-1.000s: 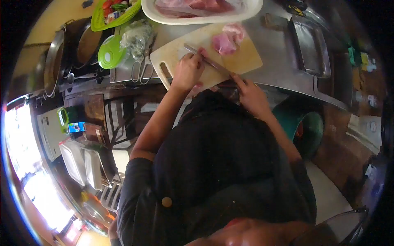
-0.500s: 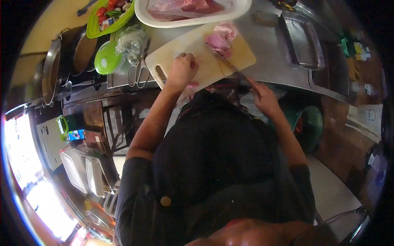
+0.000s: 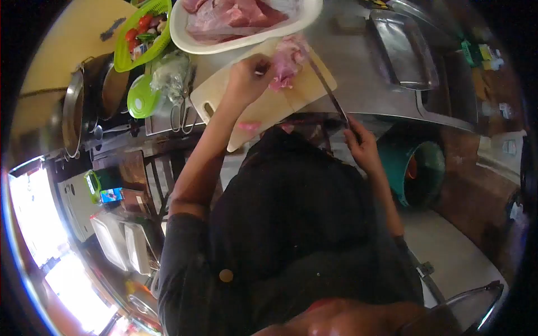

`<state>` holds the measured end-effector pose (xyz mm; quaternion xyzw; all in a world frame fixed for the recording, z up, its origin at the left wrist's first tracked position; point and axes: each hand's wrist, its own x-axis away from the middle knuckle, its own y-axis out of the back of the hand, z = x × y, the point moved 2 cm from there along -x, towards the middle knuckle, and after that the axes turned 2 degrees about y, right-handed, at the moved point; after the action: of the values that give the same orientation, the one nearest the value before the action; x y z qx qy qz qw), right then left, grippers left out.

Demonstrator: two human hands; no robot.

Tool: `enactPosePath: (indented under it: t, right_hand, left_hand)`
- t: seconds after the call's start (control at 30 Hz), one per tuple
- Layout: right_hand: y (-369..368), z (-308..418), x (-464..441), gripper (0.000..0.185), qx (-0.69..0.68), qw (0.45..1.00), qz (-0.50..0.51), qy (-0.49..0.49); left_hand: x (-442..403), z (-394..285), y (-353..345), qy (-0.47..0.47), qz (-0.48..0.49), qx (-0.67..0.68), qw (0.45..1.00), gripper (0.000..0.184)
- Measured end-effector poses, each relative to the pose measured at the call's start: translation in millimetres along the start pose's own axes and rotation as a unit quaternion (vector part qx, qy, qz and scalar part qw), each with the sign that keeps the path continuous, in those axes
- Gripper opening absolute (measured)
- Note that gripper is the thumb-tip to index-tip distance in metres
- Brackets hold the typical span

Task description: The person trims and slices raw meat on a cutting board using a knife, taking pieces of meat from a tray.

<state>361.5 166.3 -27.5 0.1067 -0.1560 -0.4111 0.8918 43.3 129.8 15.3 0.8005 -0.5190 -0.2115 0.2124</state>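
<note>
"What does the right hand (image 3: 361, 145) hold?"
"A knife (image 3: 326, 84), handle gripped, blade tip beside the raw meat (image 3: 286, 64) on the cutting board (image 3: 272, 106)."
"And the left hand (image 3: 247, 79)?"
"Curled beside the meat; its grip cannot be told."

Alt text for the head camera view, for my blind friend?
A person's right hand holds a knife beside raw meat on a cutting board, the left hand near the meat; a white tub of more meat sits beyond.
</note>
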Motion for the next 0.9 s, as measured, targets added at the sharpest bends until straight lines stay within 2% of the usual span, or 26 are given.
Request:
enactPosePath:
  t: [0.03,0.13,0.17,0.23,0.33,0.43,0.53,0.63,0.7,0.77,0.83,0.9]
  right_hand:
    - [2,-3,1,0.042,-0.008,1.0,-0.019,0.015]
    - [9,-11,2,0.041,-0.03,0.996,-0.069,0.05]
    - [11,-13,3,0.041,-0.038,0.995,-0.081,0.054]
    - [16,-17,4,0.041,-0.051,0.993,-0.092,0.048]
    - [24,-25,6,0.041,-0.056,0.994,-0.092,0.029]
    - [28,-33,7,0.041,-0.045,0.994,-0.097,0.031]
    - [30,-34,6,0.041,-0.065,0.993,-0.092,0.028]
    - [31,-32,3,0.041,-0.077,0.993,-0.086,0.014]
    - [31,-35,2,0.041,-0.086,0.992,-0.088,-0.007]
    - [33,-43,-4,0.041,-0.06,0.994,-0.08,0.035]
    - [33,-39,-7,0.042,-0.058,0.995,-0.078,0.036]
    - [33,-33,-6,0.042,-0.083,0.994,-0.078,-0.008]
  left_hand:
    - [-11,-7,-7,-0.031,0.003,0.017,0.999,0.021]
    - [-44,-25,-27,-0.085,0.029,-0.065,0.994,0.025]
    - [-54,-25,-34,-0.121,0.049,-0.149,0.98,0.026]
    - [-68,-27,-47,-0.188,0.087,-0.313,0.927,0.028]
    - [-76,-40,-59,-0.281,0.047,-0.459,0.842,0.027]
    - [-88,-46,-54,-0.253,0.062,-0.482,0.837,0.026]
    - [-85,-41,-53,-0.317,-0.001,-0.497,0.808,0.023]
    - [-76,-40,-42,-0.361,-0.014,-0.444,0.82,0.015]
    - [-74,-39,-37,-0.342,-0.011,-0.445,0.827,0.013]
    - [-71,-40,-31,-0.329,-0.023,-0.435,0.837,0.011]
    - [-66,-42,-23,-0.324,-0.05,-0.412,0.85,0.011]
    - [-46,-32,-14,-0.236,-0.02,-0.316,0.919,0.011]
